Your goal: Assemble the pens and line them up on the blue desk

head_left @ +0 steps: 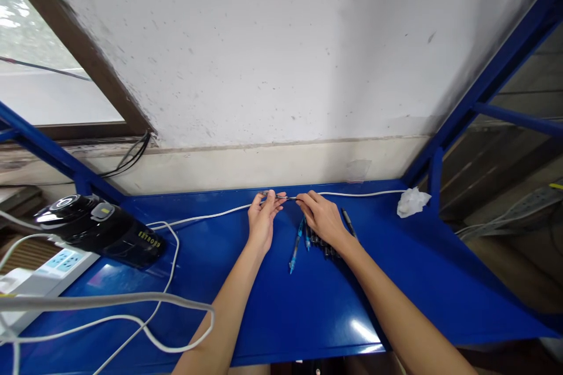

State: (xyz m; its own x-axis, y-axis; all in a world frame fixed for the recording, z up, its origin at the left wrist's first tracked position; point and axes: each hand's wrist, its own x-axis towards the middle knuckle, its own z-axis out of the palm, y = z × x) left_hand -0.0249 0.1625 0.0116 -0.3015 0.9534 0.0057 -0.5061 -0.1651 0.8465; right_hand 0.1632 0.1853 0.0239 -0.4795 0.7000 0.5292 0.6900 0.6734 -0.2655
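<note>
At the far left, a white power strip (48, 284) lies on the blue tabletop (281, 316), partly hidden behind a black bottle (118, 234) whose lid points toward the upper left and whose side carries yellow lettering. Loose white cables (173, 299) loop in front of them, and 1 cable crosses in front of the left forearm. Farther right, a thin white cord (211, 215) runs along the back of the tabletop toward the hands. The left hand (263, 220), near the back edge, has its palm partly turned up and pinches 1 end of a slim, dark, pen-like item (288, 198) between thumb and fingers. This item lies roughly level, spanning the gap between the hands. Just right of it, the right hand (323, 217), back up, grips the other end with its fingertips closed together. Below that gap, 1 blue pen (295, 247) lies aslant, with a 2nd blue pen (308, 235) beside it. A group of black pens (326, 247) lies partly under the right hand, too covered to count. Just right of that hand is 1 separate dark pen (349, 222). Well apart, at the right end of the cord, sits a crumpled white tissue (412, 202), near the blue frame (434, 181).
</note>
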